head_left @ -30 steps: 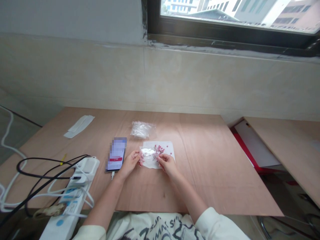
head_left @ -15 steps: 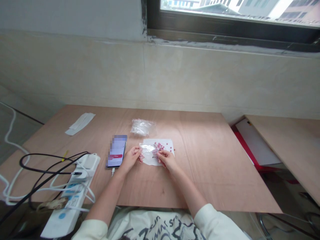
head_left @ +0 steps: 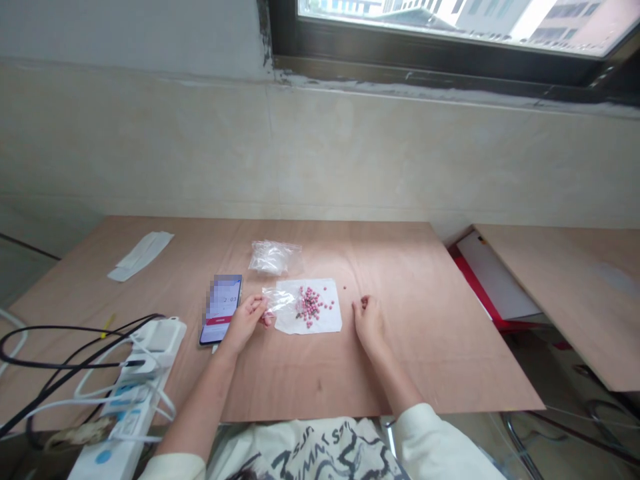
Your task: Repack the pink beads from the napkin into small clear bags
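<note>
The hands were well apart over the middle of the worktop (head_left: 425,353). The left hand (head_left: 245,321) had its thumb and fingers pinched on the left end of a small clear bag (head_left: 281,300), whose other end lay over the left part of a white sheet (head_left: 330,325). The pink beads (head_left: 311,305) sat in a loose cluster on that sheet, midway between the worktop's left and right edges, with a few strays toward the sheet's right side. One lone bead (head_left: 345,287) lay on the bare wood just beyond the sheet. The right hand (head_left: 370,325) rested to the right of the sheet with its fingers curled; small dark red bits showed at the fingertips, but whether they were gripped could not be told. A heap of clear bags (head_left: 275,258) lay behind the sheet, toward the far edge. A phone (head_left: 223,313) lay just left of the left hand, a folded white strip (head_left: 141,257) near the far left corner, and a power strip (head_left: 146,380) reached out past the near edge at the left.
</note>
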### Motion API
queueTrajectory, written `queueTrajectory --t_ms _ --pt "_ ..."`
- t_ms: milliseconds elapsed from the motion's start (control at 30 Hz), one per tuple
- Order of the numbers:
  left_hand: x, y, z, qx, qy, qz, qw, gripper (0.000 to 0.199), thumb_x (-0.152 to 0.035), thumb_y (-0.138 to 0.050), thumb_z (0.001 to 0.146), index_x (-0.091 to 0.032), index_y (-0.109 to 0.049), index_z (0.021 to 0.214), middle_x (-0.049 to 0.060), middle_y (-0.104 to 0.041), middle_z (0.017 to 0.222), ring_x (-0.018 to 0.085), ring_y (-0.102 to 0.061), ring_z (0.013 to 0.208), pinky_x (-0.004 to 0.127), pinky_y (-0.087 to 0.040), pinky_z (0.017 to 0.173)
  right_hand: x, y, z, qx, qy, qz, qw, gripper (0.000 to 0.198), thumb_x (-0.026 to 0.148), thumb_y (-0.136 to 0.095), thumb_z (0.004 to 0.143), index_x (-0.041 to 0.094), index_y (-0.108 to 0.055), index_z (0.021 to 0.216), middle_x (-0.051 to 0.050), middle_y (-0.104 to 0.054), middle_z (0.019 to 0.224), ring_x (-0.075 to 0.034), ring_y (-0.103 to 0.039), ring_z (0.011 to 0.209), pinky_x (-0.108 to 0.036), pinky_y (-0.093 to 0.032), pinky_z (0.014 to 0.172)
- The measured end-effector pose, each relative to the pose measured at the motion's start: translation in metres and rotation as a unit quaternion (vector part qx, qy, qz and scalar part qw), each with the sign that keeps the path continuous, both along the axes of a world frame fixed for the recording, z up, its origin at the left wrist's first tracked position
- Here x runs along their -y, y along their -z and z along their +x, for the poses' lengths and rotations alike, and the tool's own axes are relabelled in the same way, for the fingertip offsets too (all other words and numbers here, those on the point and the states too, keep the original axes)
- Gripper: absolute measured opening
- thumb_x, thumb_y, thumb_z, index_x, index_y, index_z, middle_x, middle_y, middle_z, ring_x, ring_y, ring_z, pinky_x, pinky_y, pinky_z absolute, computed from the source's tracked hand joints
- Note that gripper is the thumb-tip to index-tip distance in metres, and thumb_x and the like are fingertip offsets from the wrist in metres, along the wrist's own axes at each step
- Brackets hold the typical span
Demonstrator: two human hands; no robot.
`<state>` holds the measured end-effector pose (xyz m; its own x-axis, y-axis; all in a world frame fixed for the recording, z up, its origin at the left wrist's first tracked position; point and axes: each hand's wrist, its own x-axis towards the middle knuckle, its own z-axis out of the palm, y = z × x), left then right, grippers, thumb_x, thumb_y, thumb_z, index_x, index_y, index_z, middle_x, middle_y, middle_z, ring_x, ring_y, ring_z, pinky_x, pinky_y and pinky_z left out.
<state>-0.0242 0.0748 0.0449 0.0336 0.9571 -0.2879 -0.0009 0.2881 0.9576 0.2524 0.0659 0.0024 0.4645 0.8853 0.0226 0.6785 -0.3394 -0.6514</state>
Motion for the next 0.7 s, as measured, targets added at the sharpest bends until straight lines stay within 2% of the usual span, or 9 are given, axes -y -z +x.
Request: queueTrajectory --t_ms 100,333,433,567,700 --pt "0.003 -0.002 0.002 0.010 -0.012 -0.005 1.000 0.028 -0.037 -0.056 0.070 -0.015 -0.046 0.082 -0.006 -0.054 0.051 0.008 -0.050 0.044 0.020 -0.042 0.044 0.000 0.003 0.001 0.003 -0.032 -0.021 0.999 0.018 0.026 -0.036 0.076 0.015 -0.050 0.078 -0.010 -0.055 0.077 -0.021 -0.052 0.071 -0.030 -0.037 0.061" --pt "0.009 -0.003 0.000 0.026 -0.019 0.000 0.999 0.029 -0.038 -0.057 0.069 -0.014 -0.047 0.082 -0.005 -0.055 0.056 0.008 -0.049 0.044 0.019 -0.041 0.044 0.002 -0.004 -0.004 0.050 -0.035 -0.030 0.998 0.016 0.023 -0.037 0.075 0.015 -0.050 0.078 -0.010 -0.055 0.077 -0.020 -0.051 0.069 -0.028 -0.035 0.057" --pt "0.013 -0.002 -0.001 0.032 -0.020 -0.001 0.999 0.029 -0.037 -0.057 0.070 -0.014 -0.046 0.083 -0.003 -0.057 0.058 0.008 -0.049 0.044 0.020 -0.042 0.044 0.000 -0.003 -0.008 0.023 -0.042 -0.023 0.999 0.016 0.023 -0.037 0.075 0.015 -0.051 0.078 -0.009 -0.056 0.075 -0.019 -0.051 0.067 -0.027 -0.036 0.057" --pt "0.016 0.003 0.000 0.042 -0.017 -0.011 0.999 0.030 -0.038 -0.057 0.069 -0.015 -0.045 0.084 -0.002 -0.059 0.059 0.008 -0.051 0.043 0.020 -0.042 0.043 -0.012 0.001 -0.028 -0.044 -0.114 0.023 0.992 0.012 0.022 -0.042 0.071 0.016 -0.052 0.074 -0.006 -0.055 0.073 -0.017 -0.051 0.065 -0.027 -0.038 0.059" --pt "0.018 0.007 0.001 0.046 -0.024 -0.013 0.999 0.032 -0.040 -0.057 0.069 -0.015 -0.044 0.084 -0.001 -0.060 0.060 0.009 -0.051 0.042 0.021 -0.042 0.042 -0.026 0.002 -0.054 -0.047 -0.169 0.038 0.984 0.007 0.019 -0.046 0.069 0.017 -0.052 0.066 -0.004 -0.052 0.070 -0.016 -0.050 0.066 -0.027 -0.039 0.064"
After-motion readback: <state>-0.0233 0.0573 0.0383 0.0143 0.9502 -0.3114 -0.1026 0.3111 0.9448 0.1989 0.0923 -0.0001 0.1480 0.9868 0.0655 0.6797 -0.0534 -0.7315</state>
